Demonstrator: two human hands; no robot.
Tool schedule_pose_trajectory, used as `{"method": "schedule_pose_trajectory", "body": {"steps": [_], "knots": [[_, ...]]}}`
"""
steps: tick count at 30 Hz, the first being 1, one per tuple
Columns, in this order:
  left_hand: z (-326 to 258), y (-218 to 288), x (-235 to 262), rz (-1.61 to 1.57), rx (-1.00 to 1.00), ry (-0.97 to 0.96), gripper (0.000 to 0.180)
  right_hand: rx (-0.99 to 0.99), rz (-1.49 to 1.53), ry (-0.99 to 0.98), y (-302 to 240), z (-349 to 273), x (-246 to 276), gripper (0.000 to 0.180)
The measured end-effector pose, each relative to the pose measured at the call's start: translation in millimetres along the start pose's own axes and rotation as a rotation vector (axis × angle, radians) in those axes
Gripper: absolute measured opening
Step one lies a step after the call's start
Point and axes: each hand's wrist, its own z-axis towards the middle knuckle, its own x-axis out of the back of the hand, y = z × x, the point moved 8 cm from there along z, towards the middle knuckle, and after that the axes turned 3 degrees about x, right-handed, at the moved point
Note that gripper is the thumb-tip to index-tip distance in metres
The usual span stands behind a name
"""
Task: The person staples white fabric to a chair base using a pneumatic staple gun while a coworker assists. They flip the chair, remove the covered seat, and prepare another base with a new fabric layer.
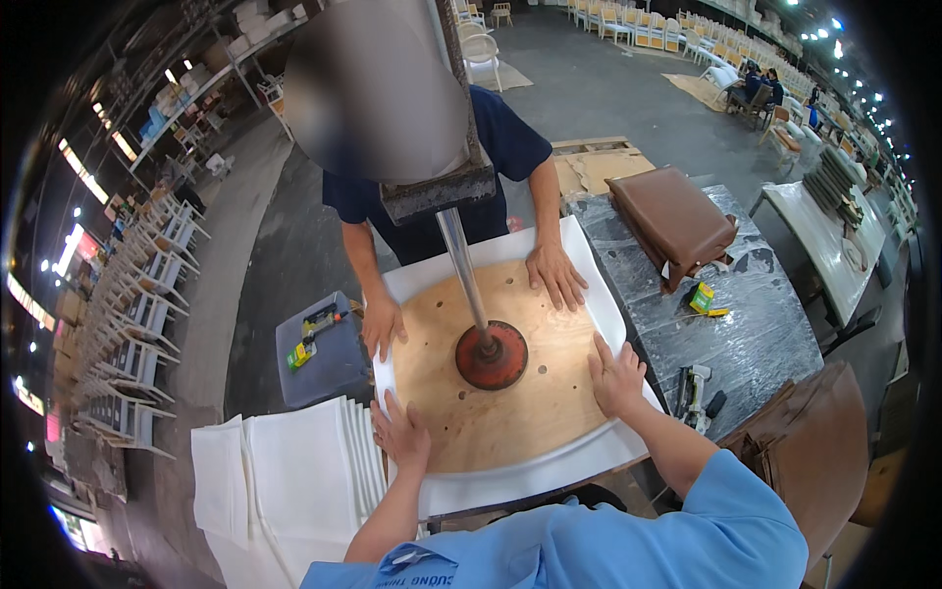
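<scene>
A plywood seat panel [520, 422] with several drilled holes lies on white foam padding [510, 480], whose edge shows all round it. A round red press foot [492, 370] on a shiny metal rod [461, 260] rests on the panel's middle. My left hand [402, 434] lies on the left edge, fingers apart, touching foam and board. On the right edge my right hand [617, 376] lies with its fingers stretched out. Across from me, a co-worker in dark blue has one hand [384, 326] on the far left edge and the other hand [557, 276] on the far right.
White foam sheets [304, 471] are stacked at the left front. A plastic-wrapped table [677, 324] on the right holds brown upholstered cushions [672, 216], a tape measure [701, 297] and a staple gun [693, 391]. Another staple gun [321, 320] lies on a grey stool at left.
</scene>
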Motion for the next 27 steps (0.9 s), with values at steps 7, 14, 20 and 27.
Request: {"method": "schedule_pose_trajectory", "body": {"steps": [7,14,20,27], "knots": [[-5,5,4,-0.022,-0.179,0.185,0.056,0.06,-0.112,0.08,-3,1,-11,0.06],[-41,16,-39,-1.317,0.204,-0.472,0.029,0.246,0.23,0.134,-59,-20,18,0.05],[-94,79,-57,-1.81,0.451,-1.047,0.033,0.142,1.359,-0.598,-171,-36,-10,0.019],[-88,69,-64,-1.168,0.243,-0.869,0.022,0.373,0.952,-0.465,-163,-32,-28,0.018]]}}
